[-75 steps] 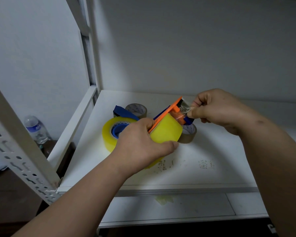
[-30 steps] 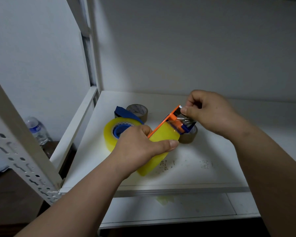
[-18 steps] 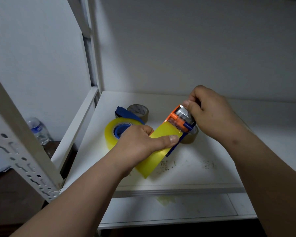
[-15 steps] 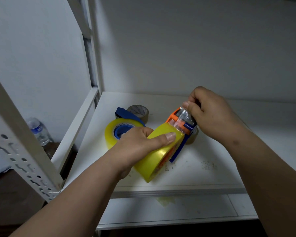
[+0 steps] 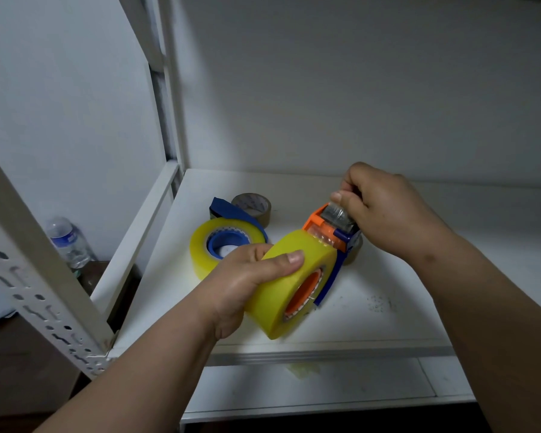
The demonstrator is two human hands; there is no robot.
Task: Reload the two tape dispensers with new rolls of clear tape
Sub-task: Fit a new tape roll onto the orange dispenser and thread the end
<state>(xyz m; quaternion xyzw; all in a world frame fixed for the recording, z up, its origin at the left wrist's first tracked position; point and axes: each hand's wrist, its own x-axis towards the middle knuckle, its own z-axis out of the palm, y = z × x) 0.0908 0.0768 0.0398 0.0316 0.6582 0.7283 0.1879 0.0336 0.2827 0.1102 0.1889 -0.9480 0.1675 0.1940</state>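
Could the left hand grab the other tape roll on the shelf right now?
Probably not yet. The left hand is full: it holds the roll on the orange dispenser. The other roll lies just behind its knuckles on the shelf, nothing between, so it is close once that hand lets go.

We see the white metal shelf [image 5: 388, 323] with our left hand [image 5: 247, 285] and right hand [image 5: 384, 214] above it. Between them is the orange-and-blue tape dispenser [image 5: 328, 242], carrying a yellowish roll of clear tape [image 5: 291, 276]. Left and behind lies a second yellowish tape roll on a blue dispenser [image 5: 222, 245], with an empty brown cardboard core [image 5: 252, 206] behind it. A plastic water bottle [image 5: 66, 242] stands lower, far left, beyond the shelf.
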